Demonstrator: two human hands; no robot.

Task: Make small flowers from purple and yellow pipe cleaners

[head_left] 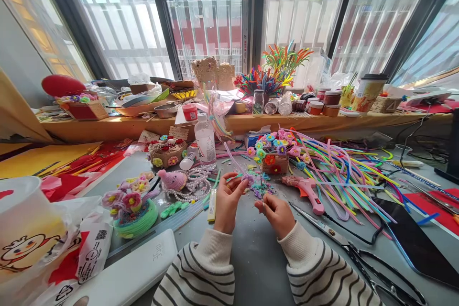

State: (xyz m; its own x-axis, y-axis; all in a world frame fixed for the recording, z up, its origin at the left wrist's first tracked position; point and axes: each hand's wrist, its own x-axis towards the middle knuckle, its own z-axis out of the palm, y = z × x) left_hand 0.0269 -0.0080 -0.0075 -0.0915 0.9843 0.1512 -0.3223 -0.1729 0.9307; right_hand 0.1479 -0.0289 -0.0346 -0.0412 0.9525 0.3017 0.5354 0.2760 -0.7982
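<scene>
My left hand (pixel 228 203) is closed, thumb and fingers pinching a lilac pipe cleaner (pixel 234 158) whose free end sticks up and to the left. To its right, my right hand (pixel 277 214) is closed too, its fingertips pinched around a thin dark upright piece too small to name. Just beyond both hands lies a pile of pastel fuzzy bits (pixel 258 182) in lilac, mint and blue. A pink glue gun (pixel 304 191) rests right of my right hand, and large scissors (pixel 332 233) lie nearer me. Beside my left wrist is a yellow-and-white utility knife (pixel 212 205).
Loose pipe cleaners (pixel 344 167) spread across the right. A flower basket (pixel 274 165), a clear bottle (pixel 205 141) and bead strings (pixel 201 184) stand or lie behind. Left are a green flower pot (pixel 136 222) and a white power bank (pixel 136 267); right, a black phone (pixel 418 244).
</scene>
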